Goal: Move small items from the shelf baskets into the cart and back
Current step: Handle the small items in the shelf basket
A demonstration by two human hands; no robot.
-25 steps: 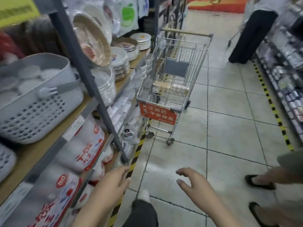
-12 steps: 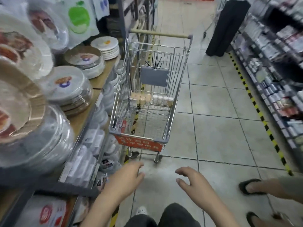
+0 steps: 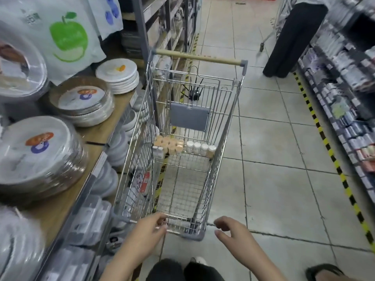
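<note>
Both hands low at frame bottom, reaching toward cart (image 3: pixel 183 126) near end. Left hand (image 3: pixel 145 233) fingers lightly curled, tips touching or just over near rim wire; real grip on wire not clear, looks like nothing held. Right hand (image 3: pixel 233 232) loose claw, palm down, fingers spread and slightly bent, grasping nothing, hovering just beside cart's near right corner, apart from it. Forearms angled in from bottom edge, converging on cart. Small items already in cart: cluster of orange-capped bottles (image 3: pixel 169 144) at far end of cart floor, row of white-capped bottles (image 3: pixel 199 148) just right of them, against back wall below grey flap (image 3: pixel 189 116). Near half of cart floor bare wire. Handle (image 3: pixel 197 57) on far side, away from hands. Shelf (image 3: pixel 60 207) along left with wrapped plate stacks (image 3: pixel 38 151); no shelf basket in view. Step, as judged: items sitting in cart, hands arriving at cart, likely start of "back" leg or repositioning cart by near rim. Next move probably needs a lean and reach over near rim to far end, since bottles sit well away from hands; pinch or small-group grasp on caps, several per hand possible but risk of knocking upright bottles over on wire floor. Alternative: close left fingers on rim and pull cart nearer first. Second person's feet (image 3: pixel 324 272) at bottom right, another person (image 3: pixel 292 37) standing far up aisle.
</note>
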